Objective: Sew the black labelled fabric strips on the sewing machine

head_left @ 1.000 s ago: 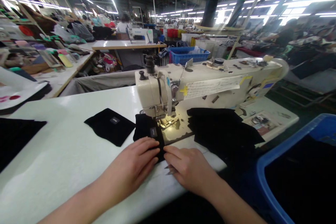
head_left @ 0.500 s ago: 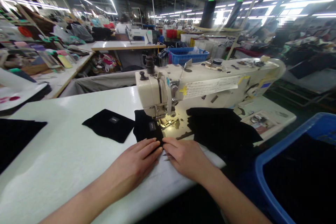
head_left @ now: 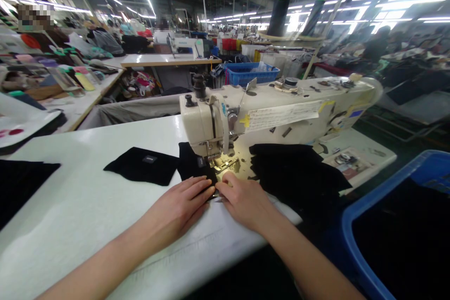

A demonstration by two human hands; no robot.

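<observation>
A black fabric piece (head_left: 190, 159) with a small grey label lies at the needle area of the white sewing machine (head_left: 200, 122), one edge by the lit presser foot (head_left: 211, 163). My left hand (head_left: 183, 204) lies palm down with outstretched fingers, their tips on the near end of this piece. The fingers of my right hand (head_left: 244, 201) are bent and pinch at its near right corner, fingertips almost touching the left ones. Beneath the right fingers shows a small pointed metal object (head_left: 217, 199), mostly hidden. Another labelled black piece (head_left: 140, 166) lies flat to the left.
Right of the needle, a stack of black fabric (head_left: 291, 168) covers part of the machine bed. A blue bin (head_left: 355, 215) with dark contents stands at the lower right. More black cloth (head_left: 24, 183) lies at the table's left. Thread cones (head_left: 279, 18) rise behind the machine.
Both hands have moved slightly forward, toward the machine, along with the near end of the fabric piece. The right fingers are more bent. The view has shifted a little.
</observation>
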